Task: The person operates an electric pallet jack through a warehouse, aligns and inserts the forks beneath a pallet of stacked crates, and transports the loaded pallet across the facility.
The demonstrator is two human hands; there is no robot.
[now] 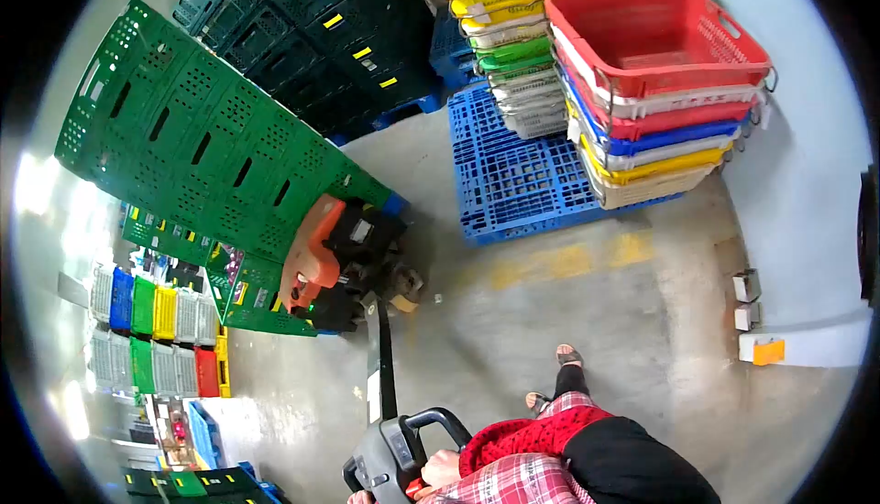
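The grey and black tiller handle (396,454) of an electric pallet truck rises at the bottom of the view. My right hand (440,469) is closed on it, close to a red control. Only a sliver of my left hand (360,498) shows at the bottom edge, against the left side of the handle, fingers mostly hidden. A long black shaft (380,357) joins the handle to the orange and black pallet truck (316,257). Right behind the truck body stands a tall stack of green perforated crates (202,137), appearing tilted in this view.
A blue plastic pallet (504,174) lies ahead, bearing stacked coloured baskets (651,82). Dark crates (339,37) are piled at the back. Along the right runs a pale wall (797,183) with small boxes at its foot. More coloured crates (156,312) stand at left.
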